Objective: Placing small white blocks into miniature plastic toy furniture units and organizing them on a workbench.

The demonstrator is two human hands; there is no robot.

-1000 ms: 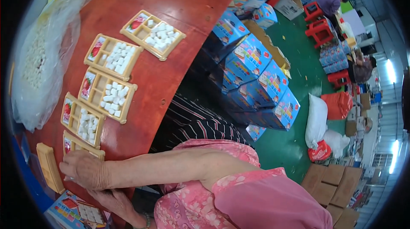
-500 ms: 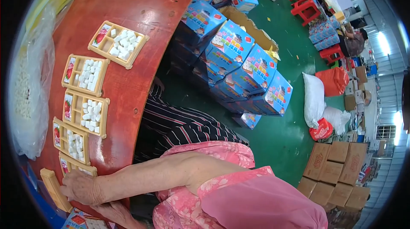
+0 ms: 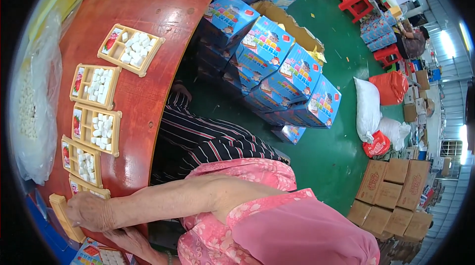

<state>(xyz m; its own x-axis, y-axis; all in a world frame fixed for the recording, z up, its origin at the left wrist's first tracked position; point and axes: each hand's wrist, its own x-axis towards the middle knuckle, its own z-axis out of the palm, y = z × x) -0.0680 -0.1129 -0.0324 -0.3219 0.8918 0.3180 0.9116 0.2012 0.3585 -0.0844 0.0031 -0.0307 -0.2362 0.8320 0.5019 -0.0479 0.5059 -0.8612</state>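
Note:
My right hand (image 3: 90, 210) comes in low at the left, fingers curled down beside the stood-up stack of beige trays (image 3: 67, 218). Whatever those fingers may hold is hidden. Below it, my left hand (image 3: 121, 239) reaches under the right one, its fingertips covered. Just above my right hand lies a partly covered beige tray (image 3: 103, 192). Several divided beige trays (image 3: 99, 131) run up the table in a row, each with a strawberry picture at one end and small white marshmallow-like pieces (image 3: 103, 85) in the large compartment.
Along the reddish table's (image 3: 143, 8) left edge lies a clear plastic bag (image 3: 37, 111) of white pieces. Printed blue boxes (image 3: 267, 42) are piled beyond the right edge. Printed packaging (image 3: 94, 252) lies near my left hand. Cartons (image 3: 391, 186), sacks and people are farther off.
My right hand has shifted slightly left and down, off the nearest tray toward the upright stack. My left hand shows more below it. The whole view has shifted a little.

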